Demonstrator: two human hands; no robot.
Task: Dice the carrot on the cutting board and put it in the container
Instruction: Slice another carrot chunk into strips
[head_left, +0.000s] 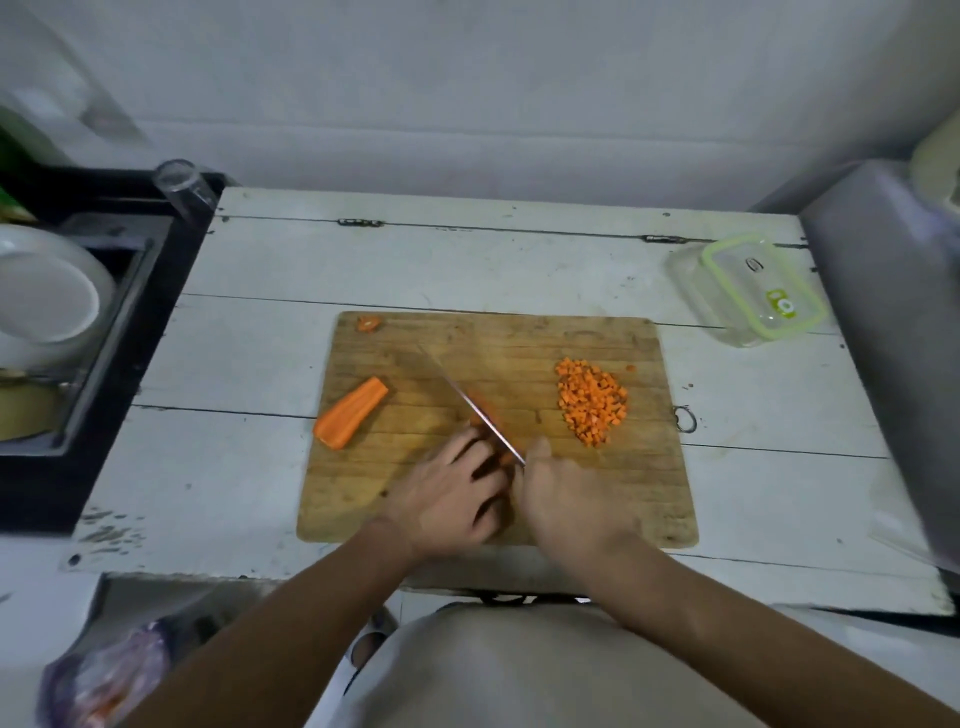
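Orange dice piled, one carrot chunk uncut

Wooden board (498, 415) lies mid tabletop (260, 291), which is white planks with worn paint. Carrot chunk (351, 412) lies whole at the board's left side, apart from both hands. Dice pile (592, 401) sits on the board's right half; one stray cube lies just beside it, at upper right. Small carrot end (369, 323) rests at the board's far left corner.

Right hand (566, 499): grip closed round the knife (475, 408) handle; handle itself hidden by the fingers. Blade runs diagonally up-left, thin and partly blurred. Left hand (447, 493): fingers curled down against the blade's left side, over a carrot piece of which only slivers of orange show between the fingers; its shape cannot be made out, and whether the fingers pinch it cannot be told.

Container (748, 291), clear with a green-rimmed lid, stands at the tabletop's far right, well apart from the board; no carrot visible inside. White bowl (47, 296) at left, cut off by the frame edge. Glass (182, 187), blurred, at the tabletop's far left corner.
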